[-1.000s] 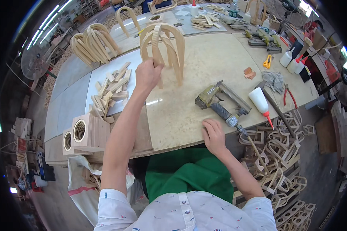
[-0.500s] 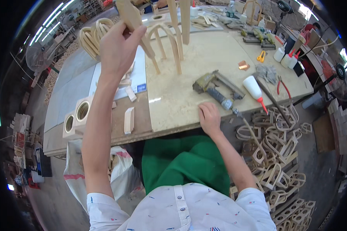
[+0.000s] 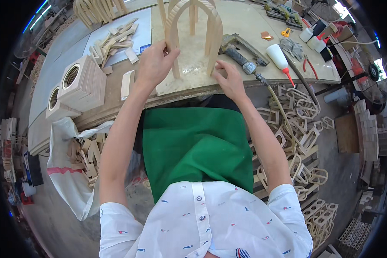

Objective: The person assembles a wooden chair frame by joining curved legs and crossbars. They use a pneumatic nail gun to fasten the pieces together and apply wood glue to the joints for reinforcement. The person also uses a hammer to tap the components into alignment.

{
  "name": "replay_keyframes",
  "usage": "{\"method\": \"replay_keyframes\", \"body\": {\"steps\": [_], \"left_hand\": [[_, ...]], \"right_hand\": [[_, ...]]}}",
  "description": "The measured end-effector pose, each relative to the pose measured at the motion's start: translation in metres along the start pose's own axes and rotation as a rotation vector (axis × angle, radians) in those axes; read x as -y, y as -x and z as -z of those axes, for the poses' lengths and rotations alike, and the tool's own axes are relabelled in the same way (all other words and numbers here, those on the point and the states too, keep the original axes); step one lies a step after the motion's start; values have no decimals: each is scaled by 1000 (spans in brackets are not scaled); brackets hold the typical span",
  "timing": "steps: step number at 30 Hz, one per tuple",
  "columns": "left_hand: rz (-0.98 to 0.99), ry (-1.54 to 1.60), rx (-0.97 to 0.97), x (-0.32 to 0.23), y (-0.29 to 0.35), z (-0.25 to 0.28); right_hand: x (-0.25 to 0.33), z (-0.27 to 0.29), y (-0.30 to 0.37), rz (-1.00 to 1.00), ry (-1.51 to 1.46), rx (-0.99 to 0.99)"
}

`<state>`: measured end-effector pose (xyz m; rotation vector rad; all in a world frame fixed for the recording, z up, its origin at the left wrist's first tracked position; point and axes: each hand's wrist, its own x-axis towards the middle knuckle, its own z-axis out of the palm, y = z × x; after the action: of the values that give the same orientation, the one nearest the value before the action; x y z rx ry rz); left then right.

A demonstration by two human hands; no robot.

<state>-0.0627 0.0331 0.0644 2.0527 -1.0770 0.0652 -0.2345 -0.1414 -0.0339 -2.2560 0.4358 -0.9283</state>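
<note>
A pale wooden frame with an arched top (image 3: pixel 216 32) stands on the near part of the bench, its legs downward. My left hand (image 3: pixel 155 64) is closed round the lower part of its left leg. At the foot of the right leg, my right hand (image 3: pixel 230 81) has thumb and fingers closed against the wood; the exact contact is partly hidden. Just right of the frame lies a pneumatic nail gun (image 3: pixel 238 55) with its hose. Beyond it is a white glue bottle (image 3: pixel 277 56) with a red nozzle.
Left on the bench are stacked wooden blocks with round holes (image 3: pixel 82 81), loose wood strips (image 3: pixel 116 41) and bundled arches (image 3: pixel 96 10). Pliers (image 3: pixel 307 64), a grey glove (image 3: pixel 291 49) and yellow clippers (image 3: pixel 286 32) lie right. Below are a sack of offcuts (image 3: pixel 58 167) and piled wooden frames (image 3: pixel 303 142).
The frame now stands nearer the bench's front edge. My left hand has come down from the raised wooden piece to the frame's left leg; my right hand has moved from the edge to its right leg.
</note>
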Motion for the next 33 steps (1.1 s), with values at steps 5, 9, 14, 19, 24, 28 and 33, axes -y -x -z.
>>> {"method": "replay_keyframes", "body": {"steps": [5, 9, 14, 19, 24, 28, 33], "left_hand": [[-3, -5, -16, -1, 4, 3], [-5, -5, -50, 7, 4, 3], [102, -7, 127, -1, 4, 25], [186, 99, -141, 62, 36, 57], [484, -17, -61, 99, 62, 71], [441, -215, -52, 106, 68, 58], [414, -328, -55, 110, 63, 55]], "right_hand": [[6, -15, -7, -10, 3, 23], [14, -29, -17, -99, -24, 62], [6, -40, -24, -87, -52, 20], [8, -40, -23, -228, -192, 21], [10, -40, -27, -322, -231, 88], [9, -39, -30, -324, -240, 93], [4, -41, -32, -287, -236, 77]]}}
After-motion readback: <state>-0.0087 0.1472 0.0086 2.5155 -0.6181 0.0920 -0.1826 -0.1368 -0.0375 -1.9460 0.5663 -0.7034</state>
